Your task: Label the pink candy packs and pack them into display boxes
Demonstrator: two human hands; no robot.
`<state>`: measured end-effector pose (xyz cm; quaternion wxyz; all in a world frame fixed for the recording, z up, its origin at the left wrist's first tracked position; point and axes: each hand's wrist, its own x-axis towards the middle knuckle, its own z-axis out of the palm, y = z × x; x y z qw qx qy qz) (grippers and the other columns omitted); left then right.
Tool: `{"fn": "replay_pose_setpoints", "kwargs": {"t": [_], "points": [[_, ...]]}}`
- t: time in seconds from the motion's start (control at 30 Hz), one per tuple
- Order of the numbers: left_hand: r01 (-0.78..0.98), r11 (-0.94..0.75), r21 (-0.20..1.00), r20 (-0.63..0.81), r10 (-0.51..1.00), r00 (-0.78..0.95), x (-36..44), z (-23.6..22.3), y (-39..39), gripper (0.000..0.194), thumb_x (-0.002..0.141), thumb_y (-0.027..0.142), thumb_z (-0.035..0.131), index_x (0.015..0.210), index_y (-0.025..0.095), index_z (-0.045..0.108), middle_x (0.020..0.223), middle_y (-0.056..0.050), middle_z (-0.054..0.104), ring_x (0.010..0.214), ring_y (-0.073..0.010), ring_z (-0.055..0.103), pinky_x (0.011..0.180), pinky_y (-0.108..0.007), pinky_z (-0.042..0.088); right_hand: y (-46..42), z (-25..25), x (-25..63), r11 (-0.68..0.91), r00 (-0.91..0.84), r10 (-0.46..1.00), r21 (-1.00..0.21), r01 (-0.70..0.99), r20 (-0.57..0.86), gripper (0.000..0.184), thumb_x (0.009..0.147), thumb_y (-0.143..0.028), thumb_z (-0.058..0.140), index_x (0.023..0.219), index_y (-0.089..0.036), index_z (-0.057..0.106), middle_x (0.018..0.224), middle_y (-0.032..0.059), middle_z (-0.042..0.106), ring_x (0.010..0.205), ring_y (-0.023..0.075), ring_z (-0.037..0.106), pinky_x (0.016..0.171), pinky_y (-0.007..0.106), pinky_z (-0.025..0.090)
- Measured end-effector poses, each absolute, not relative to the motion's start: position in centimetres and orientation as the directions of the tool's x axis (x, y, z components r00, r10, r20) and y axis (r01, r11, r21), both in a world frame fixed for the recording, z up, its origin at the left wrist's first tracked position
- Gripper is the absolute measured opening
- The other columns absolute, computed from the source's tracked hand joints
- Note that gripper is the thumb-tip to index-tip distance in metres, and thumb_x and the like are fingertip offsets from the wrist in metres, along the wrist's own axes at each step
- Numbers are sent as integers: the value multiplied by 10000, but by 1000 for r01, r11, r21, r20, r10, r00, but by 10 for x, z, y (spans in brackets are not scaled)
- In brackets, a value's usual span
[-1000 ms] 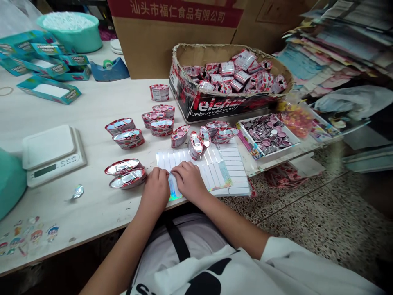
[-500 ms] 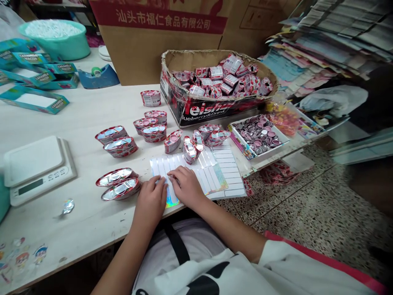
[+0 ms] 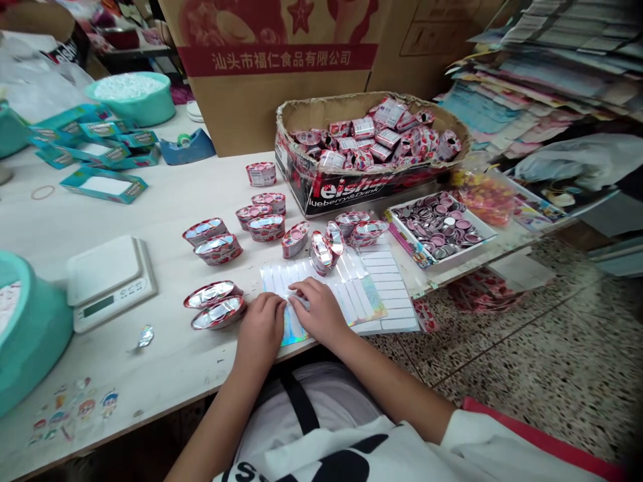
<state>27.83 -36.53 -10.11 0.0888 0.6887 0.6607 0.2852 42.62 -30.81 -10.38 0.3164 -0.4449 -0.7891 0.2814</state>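
A shiny sheet of stickers [image 3: 376,302], silver with pale strips and a rainbow gleam, lies at the table's front edge on a white lined sheet [image 3: 394,288]. My left hand [image 3: 261,327] rests at its left part, fingers bent and pinched together on the sheet. Close beside it is my right hand [image 3: 320,310], thumb and forefinger drawn together on the same sheet. Their fingertips nearly meet; any small piece between them is hidden. Red oval foil-topped packs [image 3: 219,313] stand left of my left hand, and another pack [image 3: 321,250] stands beyond my right hand.
A torn carton [image 3: 346,191] full of red packs stands behind, beside a shallow box of small pink and silver discs [image 3: 437,231]. On the left are a white scale [image 3: 113,281], a turquoise basin [image 3: 35,335] and a blue tape dispenser [image 3: 188,148]. The table edge runs before me.
The view swings left, then back right and slightly up. My hands stay on the shiny sheet, with only small finger movements; the packs around them keep their places.
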Motion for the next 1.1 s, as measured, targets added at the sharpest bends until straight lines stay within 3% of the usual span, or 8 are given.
{"fn": "replay_pose_setpoints", "kwargs": {"t": [0.1, 0.23, 0.43, 0.6, 0.7, 0.83, 0.97, 1.1], "points": [[842, -125, 524, 264, 964, -21, 279, -99, -368, 187, 971, 240, 421, 918, 176, 588, 907, -71, 644, 865, -222, 605, 802, -361, 478, -307, -103, 426, 434, -385, 886, -752, 497, 257, 154, 893, -158, 577, 1013, -177, 671, 911, 55, 664, 851, 191, 607, 788, 311, 450], [715, -129, 687, 219, 975, -35, 276, -91, -385, 192, 970, 280, 430, 888, 192, 580, 844, -40, 648, 803, -189, 611, 746, -316, 484, -306, -103, 427, 408, -363, 896, -798, 443, 256, 230, 968, -214, 458, 976, -175, 685, 931, 68, 695, 902, 193, 625, 826, 316, 450], [528, 23, 849, 187, 921, -341, 264, -57, -418, 197, 894, 399, 575, 907, 217, 650, 912, -34, 699, 895, -184, 648, 813, -279, 513, -306, -103, 429, 346, -339, 914, -866, 361, 224, 309, 985, -278, 424, 910, -180, 708, 854, 52, 717, 855, 179, 644, 815, 299, 445], [218, 112, 969, 27, 835, -550, 259, -17, -416, 366, 700, 504, 759, 889, 201, 676, 896, -40, 721, 848, -193, 675, 775, -264, 550, -306, -94, 429, 264, -376, 918, -902, 342, 126, 356, 992, -354, 425, 894, -179, 719, 860, 59, 720, 860, 196, 642, 831, 329, 445], [69, 187, 980, -110, 799, -591, 265, -1, -400, 454, 627, 536, 809, 881, 183, 683, 889, -54, 724, 800, -183, 673, 715, -246, 555, -308, -73, 434, 105, -393, 919, -983, 150, 39, 435, 1015, -473, 363, 1117, -192, 680, 958, 66, 709, 927, 193, 642, 853, 331, 468], [-193, 173, 966, -253, 790, -559, 276, 3, -369, 585, 630, 538, 821, 1073, 196, 649, 854, -26, 705, 730, -140, 663, 695, -230, 550, -310, -37, 443, 82, -449, 886, -992, -95, 116, 494, 961, -584, 447, 1253, -219, 607, 1127, 88, 658, 1037, 208, 613, 914, 351, 468], [-342, 115, 932, -281, 828, -485, 285, 4, -341, 620, 637, 466, 842, 1144, 178, 632, 779, -5, 680, 721, -123, 665, 734, -226, 555, -302, -20, 440, 3, -416, 907, -989, -150, 66, 460, 855, -537, 654, 1203, -237, 642, 1130, 78, 665, 1027, 219, 622, 899, 354, 486], [-413, 79, 907, -283, 841, -461, 290, 10, -318, 558, 609, 399, 856, 1072, 153, 665, 793, -19, 690, 719, -129, 665, 732, -247, 568, -282, -18, 430, -26, -283, 959, -986, -163, 22, 257, 807, -394, 722, 974, -199, 723, 946, 59, 702, 850, 188, 646, 781, 315, 512]]}}
